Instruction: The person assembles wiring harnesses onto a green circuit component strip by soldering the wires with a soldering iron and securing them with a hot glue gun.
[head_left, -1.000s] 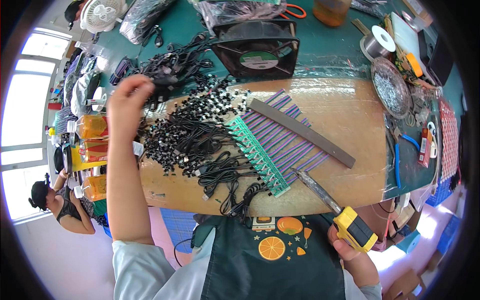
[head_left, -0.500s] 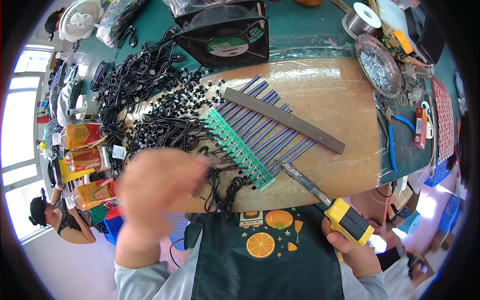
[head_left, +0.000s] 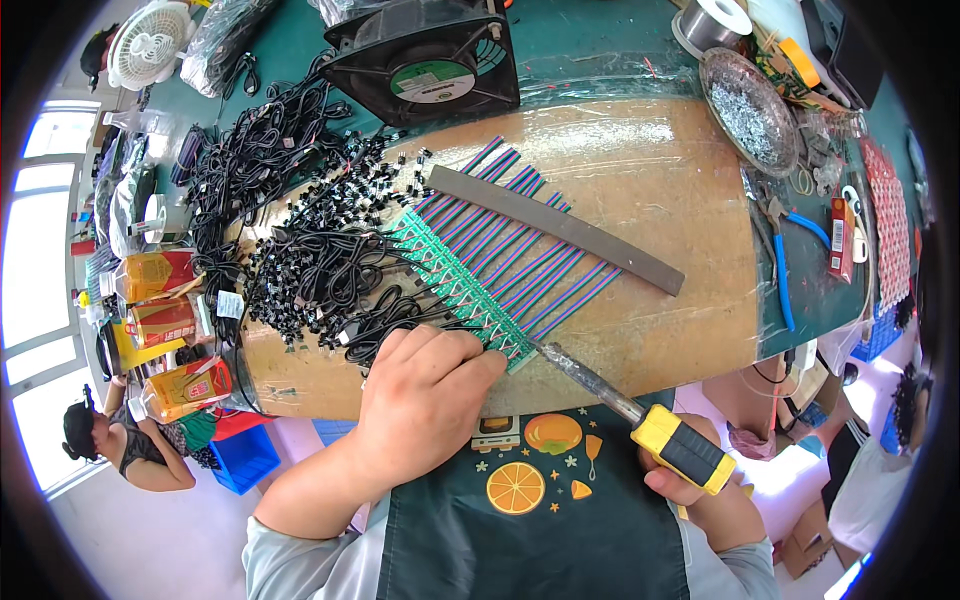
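My right hand (head_left: pixel 680 470) grips the yellow and black handle of a soldering iron (head_left: pixel 600 385). Its tip meets the near end of a row of green circuit boards (head_left: pixel 462 285), or comes very close to it. Over that same end, my left hand (head_left: pixel 425 400) is closed, its bent fingers pressed together; whatever they pinch is hidden beneath them. Black cables (head_left: pixel 395 315) run to the boards' left edge, while multicoloured striped wires (head_left: pixel 545 290) fan out from the right. A flat dark bar (head_left: pixel 560 232) lies across those wires.
Tangled black cables (head_left: pixel 260 150) fill the board's left side, beside a black fan (head_left: pixel 430 75). At right are a metal dish of shavings (head_left: pixel 750 110), a solder spool (head_left: pixel 712 22) and blue-handled pliers (head_left: pixel 783 280). Orange-labelled bottles (head_left: pixel 180 390) line the left edge. Other people sit nearby.
My left hand has moved right and in to the boards' near end, closing there. The soldering iron has shifted slightly left. The whole view has also shifted a little.
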